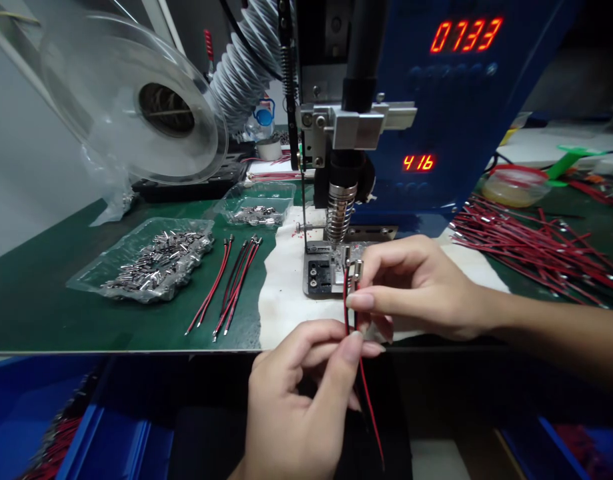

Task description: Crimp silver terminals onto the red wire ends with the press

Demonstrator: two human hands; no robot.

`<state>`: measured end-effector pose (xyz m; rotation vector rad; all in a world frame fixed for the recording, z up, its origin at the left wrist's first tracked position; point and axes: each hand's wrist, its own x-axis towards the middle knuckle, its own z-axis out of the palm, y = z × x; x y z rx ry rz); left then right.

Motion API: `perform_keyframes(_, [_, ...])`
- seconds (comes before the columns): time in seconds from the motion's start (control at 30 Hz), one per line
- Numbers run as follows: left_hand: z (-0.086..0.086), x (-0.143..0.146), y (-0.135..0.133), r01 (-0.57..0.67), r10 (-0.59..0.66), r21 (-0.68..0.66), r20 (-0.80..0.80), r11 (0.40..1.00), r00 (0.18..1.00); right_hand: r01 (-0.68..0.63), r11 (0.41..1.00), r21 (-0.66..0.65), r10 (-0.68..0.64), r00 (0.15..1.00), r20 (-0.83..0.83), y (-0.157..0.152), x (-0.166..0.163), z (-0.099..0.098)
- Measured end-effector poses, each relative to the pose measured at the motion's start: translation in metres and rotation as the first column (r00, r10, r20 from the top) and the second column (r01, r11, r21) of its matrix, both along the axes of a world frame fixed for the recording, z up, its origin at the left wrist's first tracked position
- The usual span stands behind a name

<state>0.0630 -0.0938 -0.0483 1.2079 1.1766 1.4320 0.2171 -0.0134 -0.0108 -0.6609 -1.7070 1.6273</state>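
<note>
My left hand (306, 393) is closed, thumb and fingertips pinching red and black wires (369, 407) whose lower ends hang below the table edge. Just above, my right hand (426, 287) pinches the same wires near their top, under small cylindrical metal connectors (357, 268). These connectors stand upright in front of the small metal fixture (319, 277) at the foot of a blue machine (416, 127). Exactly how many wires are held is hidden by the fingers. A spring-wrapped vertical head (341, 207) sits above the fixture.
On the left are a clear tray of metal connectors (159, 260), a smaller tray (259, 213) and several finished-looking wires (236, 287). A large clear reel (136, 100) hangs above. At right lies a pile of red wires (541, 247). Blue bins (121, 433) stand below the table edge.
</note>
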Motion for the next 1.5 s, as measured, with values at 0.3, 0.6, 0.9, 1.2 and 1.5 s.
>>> perform_keyframes(0.3, [0.002,-0.004,-0.001,0.017,-0.018,-0.039,-0.029,0.999,0.999,0.006,1.0,0.012,-0.006,1.0,-0.01,0.0,-0.001,0.001])
perform_keyframes(0.6, [0.01,-0.044,0.01,-0.043,0.079,0.098,-0.4,0.994,0.913,0.009,0.898,0.441,-0.106,0.975,0.195,0.0,0.001,-0.003])
perform_keyframes(0.9, [0.055,-0.112,0.07,-0.307,0.424,0.356,-0.885,0.883,0.193,-0.161,0.643,0.748,-0.101,0.951,0.291,0.004,0.004,-0.009])
perform_keyframes(1.2, [0.043,-0.113,0.082,-0.22,0.175,0.245,-0.939,0.944,-0.297,-0.194,0.602,0.775,-0.089,0.948,0.306,0.005,0.006,-0.01])
perform_keyframes(1.5, [0.042,-0.106,0.079,-0.22,-0.022,0.071,-0.919,0.973,-0.393,-0.424,0.329,0.844,-0.068,0.88,0.469,0.011,0.017,0.006])
